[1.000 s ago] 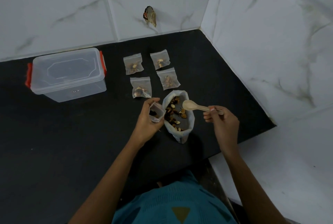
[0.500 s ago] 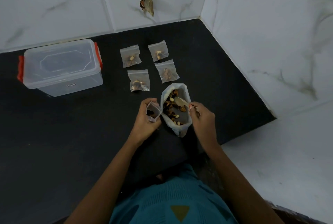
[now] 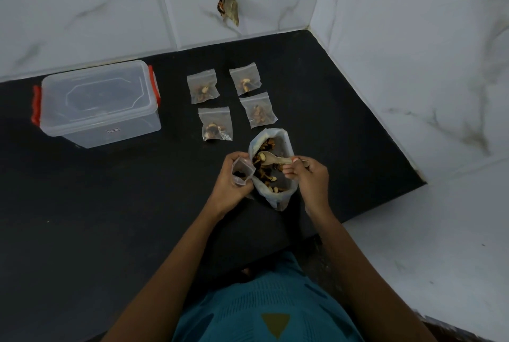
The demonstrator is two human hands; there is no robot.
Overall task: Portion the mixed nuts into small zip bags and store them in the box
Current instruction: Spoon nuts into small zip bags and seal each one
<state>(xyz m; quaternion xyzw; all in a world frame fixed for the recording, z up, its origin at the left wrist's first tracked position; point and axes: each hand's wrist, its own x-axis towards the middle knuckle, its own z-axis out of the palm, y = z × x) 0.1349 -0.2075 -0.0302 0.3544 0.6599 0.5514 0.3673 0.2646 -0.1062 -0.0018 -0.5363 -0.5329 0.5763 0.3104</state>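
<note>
Open bag of mixed nuts (image 3: 271,173) is sitting on the black counter (image 3: 110,217) between both hands. Right hand (image 3: 312,176) is pinching a wooden spoon (image 3: 272,158), bowl over the nuts. Left hand (image 3: 230,184) is gripping a small zip bag (image 3: 242,171), mouth open, against the big bag's left side. Four filled zip bags (image 3: 216,124) are lying just behind; lidded clear box (image 3: 99,105) is standing well apart, left.

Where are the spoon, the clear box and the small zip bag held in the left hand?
spoon (image 3: 277,159): head view, on the handle just behind the bowl.
clear box (image 3: 96,95): head view, middle of the closed lid.
small zip bag (image 3: 243,168): head view, just inside its open mouth.
</note>
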